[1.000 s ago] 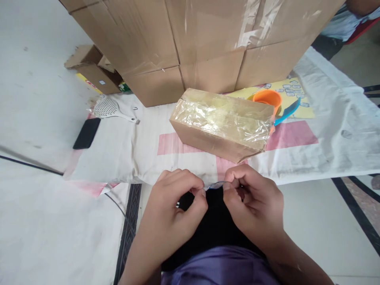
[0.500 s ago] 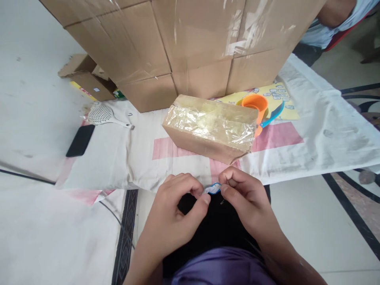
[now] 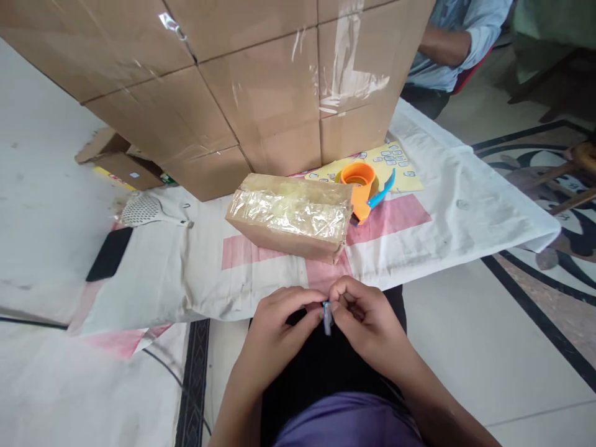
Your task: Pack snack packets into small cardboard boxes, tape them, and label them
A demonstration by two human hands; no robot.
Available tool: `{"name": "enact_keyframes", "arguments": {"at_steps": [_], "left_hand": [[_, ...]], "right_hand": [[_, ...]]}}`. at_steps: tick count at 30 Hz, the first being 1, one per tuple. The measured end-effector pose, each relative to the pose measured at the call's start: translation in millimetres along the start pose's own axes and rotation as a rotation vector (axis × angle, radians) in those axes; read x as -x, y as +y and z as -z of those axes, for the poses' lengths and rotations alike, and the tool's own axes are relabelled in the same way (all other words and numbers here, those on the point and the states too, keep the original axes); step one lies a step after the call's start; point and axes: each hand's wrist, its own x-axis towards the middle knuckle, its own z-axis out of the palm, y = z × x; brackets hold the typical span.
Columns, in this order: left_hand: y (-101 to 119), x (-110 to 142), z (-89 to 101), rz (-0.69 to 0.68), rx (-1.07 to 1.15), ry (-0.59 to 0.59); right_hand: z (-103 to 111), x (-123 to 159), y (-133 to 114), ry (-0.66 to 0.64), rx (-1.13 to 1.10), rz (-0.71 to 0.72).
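Between my two hands, just over my lap at the table's front edge, is a small white and blue strip (image 3: pixel 327 320), too small to make out its kind. My left hand (image 3: pixel 284 326) pinches its left side between thumb and forefinger. My right hand (image 3: pixel 365 320) closes on its right side with bent fingers, close against the left fingertips. The strip hangs down a little between them. Beyond my hands lies a cardboard box (image 3: pixel 284 239) with clear tape over its top. Touching its right end is an orange tape dispenser (image 3: pixel 361 202) with a blue handle.
A tall stack of taped cardboard boxes (image 3: pixel 274 93) stands at the back. On the left are a white slotted skimmer (image 3: pixel 142 210), a black phone (image 3: pixel 109 254) and an opened carton (image 3: pixel 125 164). A yellow sheet (image 3: pixel 395 174) lies on the cloth. Another person's arm (image 3: pixel 444 46) shows at upper right.
My hands have drawn closer together, and the strip between them now hangs down instead of stretching across. The view has shifted, showing more of the other person and the floor on the right.
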Motion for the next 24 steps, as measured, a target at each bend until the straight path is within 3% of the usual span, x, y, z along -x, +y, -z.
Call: {"name": "enact_keyframes", "arguments": {"at_steps": [10,18,24], "left_hand": [[3.1,-2.7,-8.5,0.005,-0.020,-0.070],[8.1,-8.1,-15.7,0.019,-0.058,0.004],[8.9,-11.2,-27.8,0.050,0.047,0.109]], "right_hand": [[15.5,11.2,11.0,0.055,0.115,0.062],[22.4,14.9,11.8,0.031,0.051,0.063],[8.4,17.7,23.0,0.119,-0.163,0.038]]}}
